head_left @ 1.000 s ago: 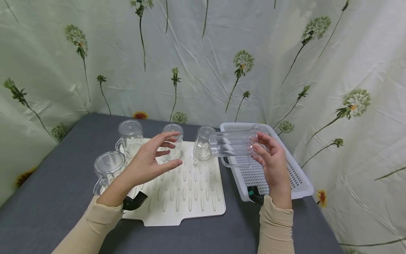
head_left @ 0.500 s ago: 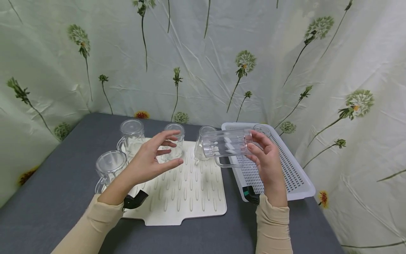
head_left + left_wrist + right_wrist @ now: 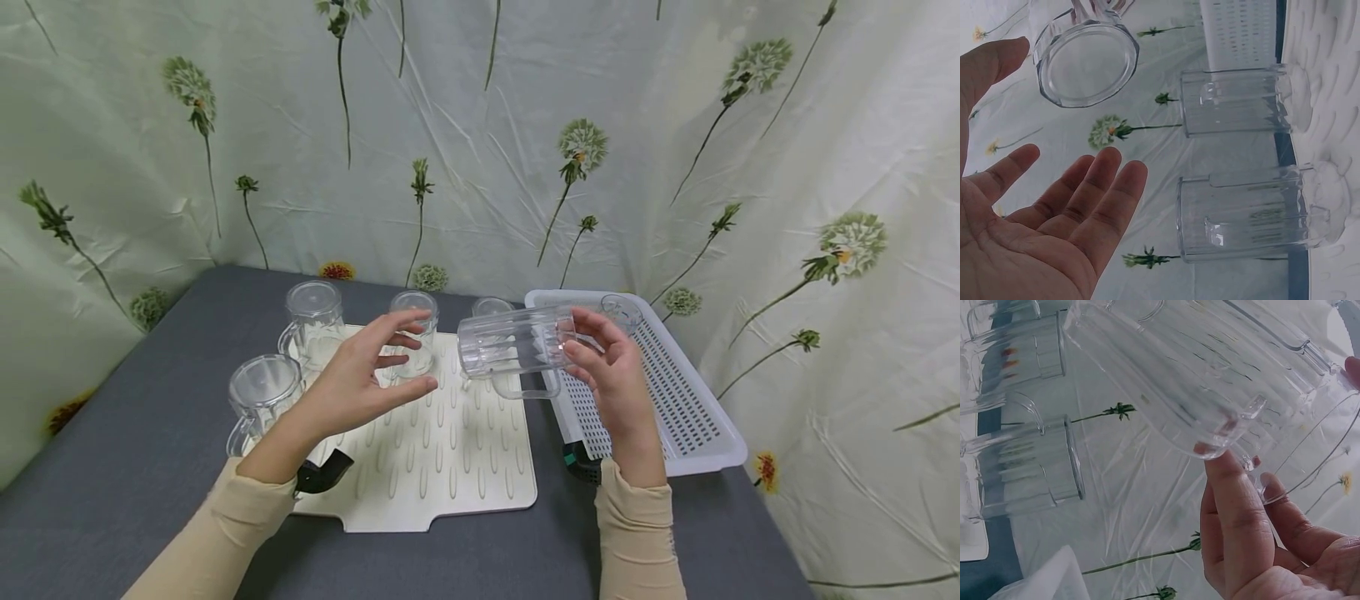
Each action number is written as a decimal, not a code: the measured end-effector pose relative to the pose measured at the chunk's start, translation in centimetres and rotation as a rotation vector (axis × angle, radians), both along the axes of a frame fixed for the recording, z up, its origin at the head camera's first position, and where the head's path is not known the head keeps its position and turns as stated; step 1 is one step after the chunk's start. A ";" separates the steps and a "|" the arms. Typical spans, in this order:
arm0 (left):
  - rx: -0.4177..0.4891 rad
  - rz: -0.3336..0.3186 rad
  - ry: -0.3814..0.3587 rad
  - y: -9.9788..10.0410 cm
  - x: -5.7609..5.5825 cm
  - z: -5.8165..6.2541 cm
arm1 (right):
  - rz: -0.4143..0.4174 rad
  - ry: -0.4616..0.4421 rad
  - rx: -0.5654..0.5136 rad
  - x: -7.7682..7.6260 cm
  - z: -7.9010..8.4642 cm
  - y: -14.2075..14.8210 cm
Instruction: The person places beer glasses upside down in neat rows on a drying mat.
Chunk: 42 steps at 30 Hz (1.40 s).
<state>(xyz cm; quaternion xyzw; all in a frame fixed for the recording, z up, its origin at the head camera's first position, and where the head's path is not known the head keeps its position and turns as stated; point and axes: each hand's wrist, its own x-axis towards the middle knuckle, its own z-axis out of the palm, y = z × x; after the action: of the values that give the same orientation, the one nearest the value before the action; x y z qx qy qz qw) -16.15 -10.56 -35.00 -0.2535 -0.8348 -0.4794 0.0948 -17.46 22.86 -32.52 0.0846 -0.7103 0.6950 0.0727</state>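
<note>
My right hand (image 3: 611,358) pinches a clear glass mug (image 3: 510,342) at one end, fingers and thumb at its rim. The mug lies sideways in the air, its handle downward. Its faceted base (image 3: 1088,65) faces my left hand in the left wrist view. That left hand (image 3: 367,375) hovers over the white ridged mat (image 3: 427,492), fingers spread and holding nothing. Past its fingers stands another glass mug (image 3: 415,333). A further mug (image 3: 492,307) is partly hidden behind the held one. Two more mugs, a back one (image 3: 313,308) and a front one (image 3: 262,387), stand at the mat's left side.
A white perforated basket (image 3: 705,458) stands right of the mat, with a clear glass piece (image 3: 621,312) at its far end. The dark grey tabletop (image 3: 135,417) ends at a hanging curtain (image 3: 480,200) printed with dandelions.
My right hand has carried the mug leftward from over the basket toward the left hand and over the mat. The left hand has stayed nearly still.
</note>
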 end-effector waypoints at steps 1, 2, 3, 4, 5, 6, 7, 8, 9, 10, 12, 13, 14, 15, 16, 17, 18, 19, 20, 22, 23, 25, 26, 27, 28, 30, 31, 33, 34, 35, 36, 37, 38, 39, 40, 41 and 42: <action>0.000 -0.003 0.000 0.0 0.0 0.0 | 0.004 -0.001 -0.005 0.0 0.0 -0.1; 0.000 -0.005 0.000 0.1 0.0 0.0 | 0.007 0.000 0.000 0.0 0.0 -0.1; 0.001 -0.007 -0.002 0.1 0.0 0.1 | 0.015 -0.003 -0.003 0.0 -0.1 -0.2; 0.003 -0.008 -0.003 0.2 0.1 0.1 | 0.021 -0.004 -0.002 0.0 -0.1 -0.3; 0.004 -0.009 -0.003 0.2 0.1 0.1 | 0.030 -0.005 0.001 0.0 -0.1 -0.4; 0.004 -0.009 -0.005 0.2 0.1 0.1 | 0.038 -0.005 0.004 0.0 -0.2 -0.5; 0.004 -0.008 -0.007 0.3 0.1 0.1 | 0.048 -0.004 0.008 0.0 -0.2 -0.6; 0.003 -0.007 -0.007 0.3 0.2 0.1 | 0.055 -0.002 0.009 0.0 -0.3 -0.8; 0.002 -0.006 -0.007 0.3 0.2 0.0 | 0.063 -0.001 0.004 -0.1 -0.3 -0.9; 0.000 -0.006 -0.007 0.4 0.2 0.0 | 0.068 0.002 0.002 -0.1 -0.4 -1.0; -0.003 -0.005 -0.007 0.4 0.1 0.0 | 0.077 0.008 -0.006 0.0 -0.4 -1.2; -0.001 -0.006 -0.007 0.4 0.1 0.0 | 0.081 0.010 -0.007 -0.1 -0.5 -1.3; 0.000 -0.007 -0.007 0.5 0.1 0.0 | 0.085 0.009 -0.007 0.0 -0.5 -1.4; 0.000 -0.008 -0.007 0.5 0.1 -0.1 | 0.091 0.010 -0.004 0.0 -0.6 -1.5; 0.002 -0.009 -0.007 0.5 0.1 -0.1 | 0.097 0.013 0.003 0.0 -0.6 -1.6; 0.004 -0.012 -0.007 0.5 0.1 0.0 | 0.102 0.013 0.003 0.0 -0.6 -1.7; 0.006 -0.014 -0.008 0.5 0.1 0.0 | 0.107 0.013 0.000 0.0 -0.6 -1.8; 0.008 -0.016 -0.008 0.4 0.2 0.0 | 0.110 0.012 -0.004 0.1 -0.6 -1.9; 0.010 -0.019 -0.006 0.4 0.2 0.0 | 0.115 0.012 -0.012 0.1 -0.6 -2.0; 0.017 -0.028 -0.005 0.5 0.2 0.0 | 0.123 0.009 -0.029 0.0 -0.7 -2.2; 0.021 -0.033 -0.006 0.5 0.2 0.0 | 0.129 0.007 -0.042 0.0 -0.8 -2.2; 0.027 -0.043 -0.004 0.5 0.3 0.0 | 0.142 0.002 -0.058 -0.1 -0.8 -2.4; 0.028 -0.046 -0.004 0.5 0.3 -0.1 | 0.150 0.001 -0.066 -0.1 -0.8 -2.5; 0.030 -0.050 -0.005 0.6 0.3 -0.1 | 0.155 -0.001 -0.069 0.0 -0.9 -2.6; 0.031 -0.052 -0.006 0.6 0.3 -0.1 | 0.162 -0.003 -0.074 0.0 -0.9 -2.7; 0.036 -0.056 -0.006 0.5 0.3 -0.1 | 0.172 -0.003 -0.084 0.0 -1.0 -2.9; 0.038 -0.056 -0.007 0.5 0.3 -0.1 | 0.175 0.000 -0.087 -0.1 -1.0 -2.9; 0.047 -0.059 -0.008 0.5 0.3 -0.2 | 0.182 0.005 -0.092 -0.2 -1.2 -3.1; 0.052 -0.059 -0.010 0.6 0.3 -0.2 | 0.188 0.008 -0.098 -0.2 -1.2 -3.1; 0.058 -0.060 -0.010 0.6 0.3 -0.2 | 0.192 0.013 -0.103 -0.3 -1.3 -3.2; 0.065 -0.062 -0.011 0.6 0.4 -0.2 | 0.198 0.017 -0.109 -0.3 -1.4 -3.2; 0.071 -0.063 -0.013 0.6 0.4 -0.2 | 0.203 0.019 -0.115 -0.3 -1.5 -3.3; 0.077 -0.063 -0.015 0.7 0.4 -0.2 | 0.208 0.020 -0.121 -0.3 -1.6 -3.3; 0.084 -0.064 -0.018 0.7 0.4 -0.2 | 0.217 0.020 -0.132 -0.4 -1.6 -3.4; 0.089 -0.062 -0.021 0.7 0.5 -0.2 | 0.227 0.019 -0.144 -0.4 -1.7 -3.5; 0.095 -0.061 -0.023 0.7 0.5 -0.2 | 0.234 0.017 -0.157 -0.5 -1.8 -3.5; 0.103 -0.059 -0.026 0.7 0.5 -0.1 | 0.245 0.016 -0.170 -0.5 -1.9 -3.6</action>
<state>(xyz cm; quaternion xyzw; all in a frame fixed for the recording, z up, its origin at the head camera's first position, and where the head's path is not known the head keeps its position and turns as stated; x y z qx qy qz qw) -15.60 -9.85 -35.14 -0.2664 -0.8024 -0.5277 0.0826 -17.98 19.28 -34.47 0.1700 -0.6325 0.7557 -0.0001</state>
